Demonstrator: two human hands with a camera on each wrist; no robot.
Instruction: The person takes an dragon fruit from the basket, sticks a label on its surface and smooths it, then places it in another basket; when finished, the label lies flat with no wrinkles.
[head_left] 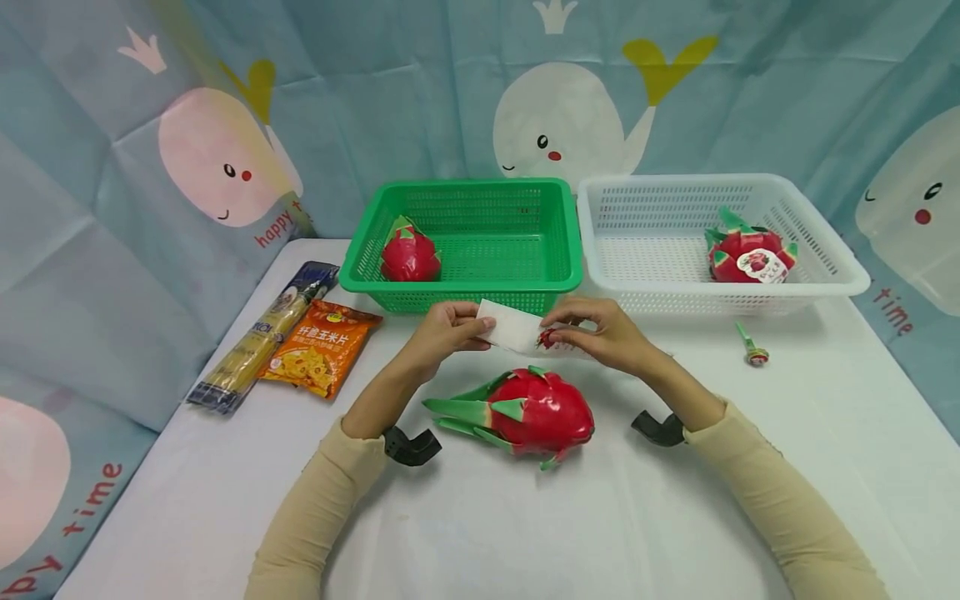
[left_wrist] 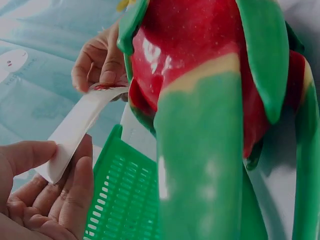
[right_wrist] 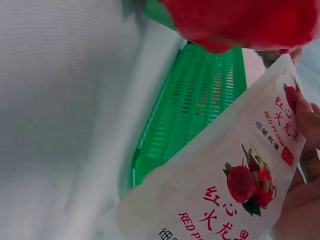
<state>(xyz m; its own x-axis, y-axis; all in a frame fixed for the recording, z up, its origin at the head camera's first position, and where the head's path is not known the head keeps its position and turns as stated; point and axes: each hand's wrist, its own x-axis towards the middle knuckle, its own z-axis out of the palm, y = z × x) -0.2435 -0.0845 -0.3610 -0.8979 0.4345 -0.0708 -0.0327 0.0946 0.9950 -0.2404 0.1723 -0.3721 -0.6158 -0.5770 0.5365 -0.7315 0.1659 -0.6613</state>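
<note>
A white strip of fruit stickers (head_left: 512,327) is stretched between my two hands, above the table and in front of the green basket. Between thumb and fingers, my left hand (head_left: 448,335) pinches its blank left end. My right hand (head_left: 603,333) pinches the strip at a printed sticker, thumb on top and fingers behind. In the right wrist view the strip (right_wrist: 210,170) shows red pitaya pictures and lettering, its tail hanging down. Just nearer to me lies a large red dragon fruit (head_left: 543,410) with green leaves pointing left; neither hand touches it.
Behind my hands stands a green basket (head_left: 465,286) holding a dragon fruit (head_left: 410,254). Right of it, a white basket (head_left: 720,289) holds a dragon fruit with a sticker (head_left: 763,265). Pasta (head_left: 255,350) and an orange snack bag (head_left: 322,346) lie left; a green-stemmed small item (head_left: 756,356) lies right.
</note>
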